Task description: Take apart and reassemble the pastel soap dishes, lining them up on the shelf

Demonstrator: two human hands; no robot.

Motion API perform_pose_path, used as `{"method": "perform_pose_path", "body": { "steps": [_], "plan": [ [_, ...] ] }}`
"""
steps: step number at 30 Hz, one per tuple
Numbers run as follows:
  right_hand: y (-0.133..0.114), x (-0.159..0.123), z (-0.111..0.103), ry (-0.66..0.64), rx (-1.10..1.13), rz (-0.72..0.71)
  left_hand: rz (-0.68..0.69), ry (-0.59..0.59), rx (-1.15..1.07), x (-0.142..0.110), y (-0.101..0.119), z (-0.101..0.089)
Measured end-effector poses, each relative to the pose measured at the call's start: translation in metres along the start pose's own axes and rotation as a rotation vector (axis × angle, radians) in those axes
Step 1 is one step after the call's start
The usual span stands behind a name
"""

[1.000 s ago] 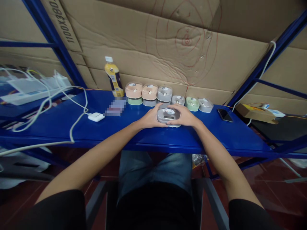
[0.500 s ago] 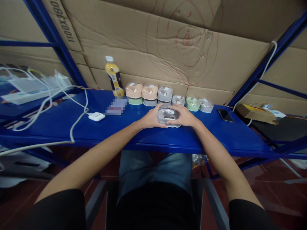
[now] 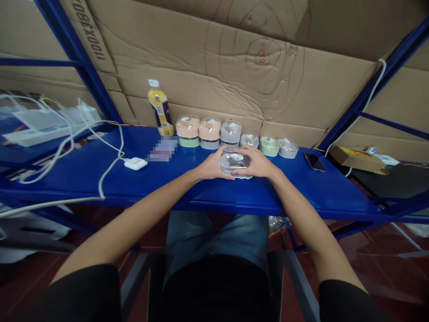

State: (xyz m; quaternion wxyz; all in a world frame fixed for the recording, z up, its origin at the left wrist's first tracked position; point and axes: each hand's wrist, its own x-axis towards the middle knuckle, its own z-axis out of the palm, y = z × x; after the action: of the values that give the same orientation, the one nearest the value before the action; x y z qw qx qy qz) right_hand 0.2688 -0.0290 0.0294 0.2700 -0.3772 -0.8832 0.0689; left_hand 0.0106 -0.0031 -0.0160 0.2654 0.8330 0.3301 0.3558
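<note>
Between my two hands is a small grey box with a clear lid (image 3: 236, 161), low over the front half of the blue table (image 3: 167, 188). My left hand (image 3: 213, 164) wraps round its left side, thumb along the near edge. Round the right side curls my right hand (image 3: 259, 162), its thumb on the front. Behind the hands stands a row of similar clear-lidded boxes. Two stacks have peach boxes (image 3: 187, 126) on top, and one has a grey box (image 3: 230, 131). Single boxes, among them a green one (image 3: 269, 146), continue to the right.
A yellow drink bottle (image 3: 161, 109) stands at the back left. In front of it lies a blurred-out flat item (image 3: 163, 149), with a white earbud case (image 3: 136, 163) and cable (image 3: 102, 179) further left. A phone (image 3: 315, 162) lies right. Cardboard (image 3: 167, 53) walls the back.
Both hands keep the same grip on the grey box, which stays in place. Only a very slight shift of the view shows.
</note>
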Motion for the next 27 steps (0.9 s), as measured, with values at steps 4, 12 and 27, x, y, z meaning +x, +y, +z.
{"method": "perform_pose_path", "body": {
  "steps": [4,12,27],
  "plan": [
    [0.0011,0.0001,-0.0005,-0.003,-0.006,-0.001,0.012,0.007,-0.019,-0.0004,-0.0015,0.0011],
    [0.0020,-0.0011,-0.0018,0.014,-0.021,-0.018,0.008,0.018,-0.070,-0.0017,0.0012,0.0016],
    [0.0081,-0.0009,0.0000,0.014,0.048,0.006,-0.002,0.033,-0.119,-0.0004,0.0020,0.0010]
  ]
}}
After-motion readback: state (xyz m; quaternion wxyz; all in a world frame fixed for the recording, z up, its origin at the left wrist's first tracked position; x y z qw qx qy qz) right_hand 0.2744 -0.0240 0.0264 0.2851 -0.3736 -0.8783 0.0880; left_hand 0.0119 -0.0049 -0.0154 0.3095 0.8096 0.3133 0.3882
